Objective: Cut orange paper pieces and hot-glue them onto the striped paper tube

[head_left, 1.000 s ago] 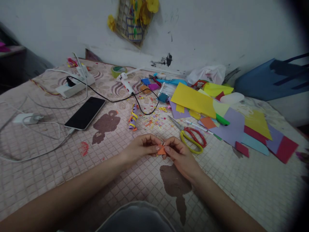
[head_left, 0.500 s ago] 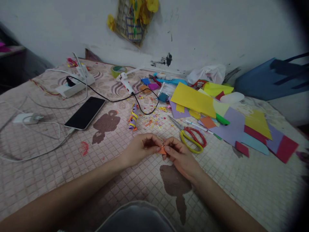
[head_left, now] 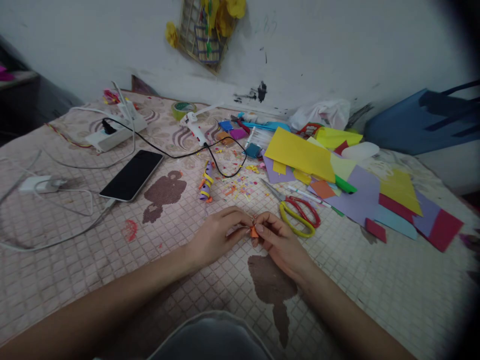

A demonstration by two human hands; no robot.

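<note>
My left hand (head_left: pixel 219 235) and my right hand (head_left: pixel 279 240) meet low over the patterned mat, fingertips pinched together on a small orange paper piece (head_left: pixel 254 232). Most of the piece is hidden by the fingers. Scissors with red and yellow handles (head_left: pixel 298 214) lie just right of my right hand. A rolled purple, yellow and orange paper strip (head_left: pixel 206 183) lies beyond my left hand.
Colored paper sheets (head_left: pixel 337 175) spread at the right. A black phone (head_left: pixel 132 175), power strip (head_left: pixel 114 132), glue gun (head_left: pixel 195 127) with black cord, tape roll (head_left: pixel 183 108) and paper scraps (head_left: pixel 240 187) lie beyond. A blue bag (head_left: pixel 420 122) stands far right.
The orange piece shows smaller now, more covered by my fingertips. Both hands have stayed in place, with my left fingers stretched a little further over the piece.
</note>
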